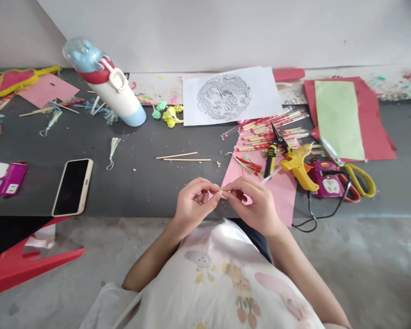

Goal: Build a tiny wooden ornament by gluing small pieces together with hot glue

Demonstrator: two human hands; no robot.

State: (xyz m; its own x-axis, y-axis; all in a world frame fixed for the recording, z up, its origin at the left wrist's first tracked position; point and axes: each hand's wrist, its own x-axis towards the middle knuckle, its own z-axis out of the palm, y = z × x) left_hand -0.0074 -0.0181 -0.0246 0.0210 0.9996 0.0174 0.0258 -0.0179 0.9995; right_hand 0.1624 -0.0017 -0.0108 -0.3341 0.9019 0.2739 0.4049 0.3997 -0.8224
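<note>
pale piece point(221, 192) in fingertip grip of left hand point(196, 201) and right hand point(252, 201), wrists point(276, 227) apart

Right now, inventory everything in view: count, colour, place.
Table: 1, grey, centre
Unidentified object: 1, red, lower left
Bottle: 1, white/blue/red, back left
Phone: 1, black screen, left
Dragon print: 1, black/white, back
Wrapped sticks: many, tan/red, right
Loose sticks: 2, tan, centre
Cutters: 1, black/yellow, right
Glue gun: 1, yellow, right
Scissors: 1, yellow/red handles, far right
Boxes: 2, purple/white, far left, right
Paper sheets: several, pink/red/green, right, back left
Tassels: several, mixed, left, right
Ornaments: several, yellow/green, beside bottle
Tiny piece: 1, pale, centre
Shirt: 1, white, bottom
Left hand: 1, bare, pinching tiny piece
Right hand: 1, bare, pinching tiny piece
</note>
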